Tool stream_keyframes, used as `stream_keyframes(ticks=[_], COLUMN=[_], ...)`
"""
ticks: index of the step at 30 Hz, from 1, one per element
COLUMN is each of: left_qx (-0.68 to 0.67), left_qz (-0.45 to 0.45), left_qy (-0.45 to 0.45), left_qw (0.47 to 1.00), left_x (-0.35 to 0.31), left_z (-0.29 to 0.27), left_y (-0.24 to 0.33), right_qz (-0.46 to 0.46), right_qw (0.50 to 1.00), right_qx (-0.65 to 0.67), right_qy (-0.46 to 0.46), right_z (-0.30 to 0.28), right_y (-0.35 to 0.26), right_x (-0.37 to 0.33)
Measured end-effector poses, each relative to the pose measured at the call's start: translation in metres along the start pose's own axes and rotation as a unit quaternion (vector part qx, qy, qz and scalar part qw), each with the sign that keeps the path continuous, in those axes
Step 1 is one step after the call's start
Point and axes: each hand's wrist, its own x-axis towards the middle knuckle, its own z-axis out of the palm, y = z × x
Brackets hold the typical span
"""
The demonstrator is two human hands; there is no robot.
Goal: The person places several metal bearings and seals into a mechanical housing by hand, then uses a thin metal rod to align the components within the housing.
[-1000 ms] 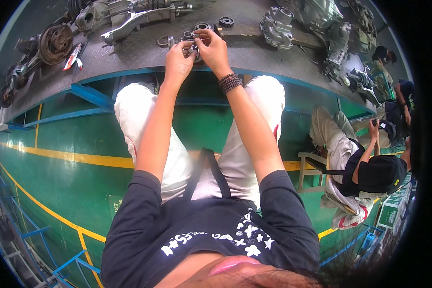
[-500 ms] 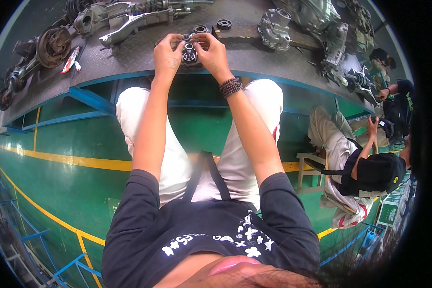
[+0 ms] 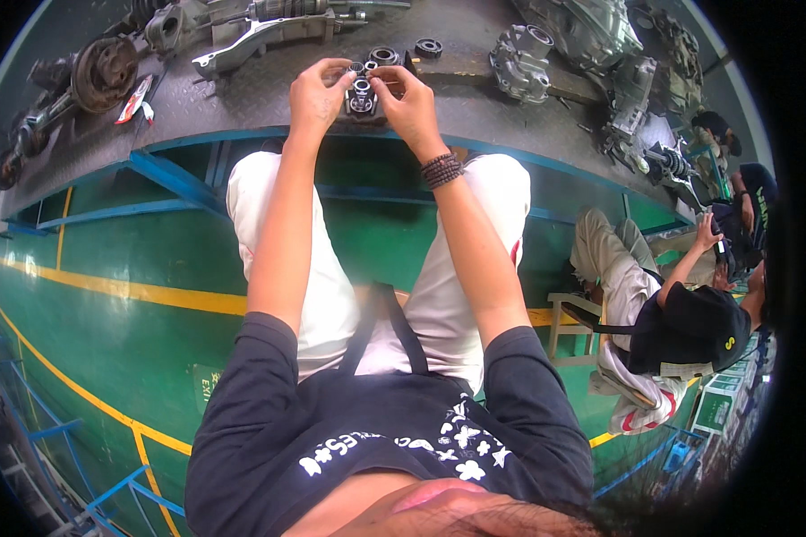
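At the bench's near edge, a small metal assembly with ring-shaped parts (image 3: 362,97) sits between my hands. My left hand (image 3: 318,100) is closed at its left, thumb and index fingertips at a small metal ring (image 3: 356,68). On the other side my right hand (image 3: 411,109), with a dark beaded bracelet at the wrist, curls its thumb and index finger in toward the same parts. Whatever its fingertips pinch is too small to make out. Just beyond the fingers lies a larger bearing-like ring (image 3: 384,56).
Another dark bearing (image 3: 428,47) rests farther back. Metal castings and a geared shaft (image 3: 282,9) fill the far left, beside a brake drum (image 3: 105,73) and a red-white packet (image 3: 135,100). A grey housing (image 3: 521,61) stands right. A seated co-worker (image 3: 690,327) is at the right.
The view has shifted slightly, so bench and hands appear a little farther right. My hands stay around the small assembly. The co-worker's raised hand has shifted slightly.
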Motion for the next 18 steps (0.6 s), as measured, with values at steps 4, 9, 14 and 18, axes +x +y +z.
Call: stream_keyframes(ticks=[4, 9, 14, 18], left_qx=[-0.014, 0.011, 0.0, 0.004], left_qz=[0.012, 0.002, 0.03, 0.017], left_qy=[0.005, 0.008, 0.023, 0.007], left_qw=[1.0, 1.0, 0.999, 1.0], left_x=[0.002, 0.004, 0.005, 0.006], left_z=[0.004, 0.01, 0.012, 0.014], left_y=[0.002, 0.0, 0.003, 0.006], right_qz=[-0.004, 0.007, 0.007, 0.039], right_qw=[1.0, 1.0, 1.0, 0.999], right_qx=[-0.003, -0.014, -0.025, 0.01], right_qy=[-0.001, -0.006, 0.006, 0.03], right_z=[-0.001, -0.003, -0.003, -0.005], right_y=[0.0, 0.001, -0.001, 0.004], right_x=[-0.001, -0.001, -0.001, 0.002])
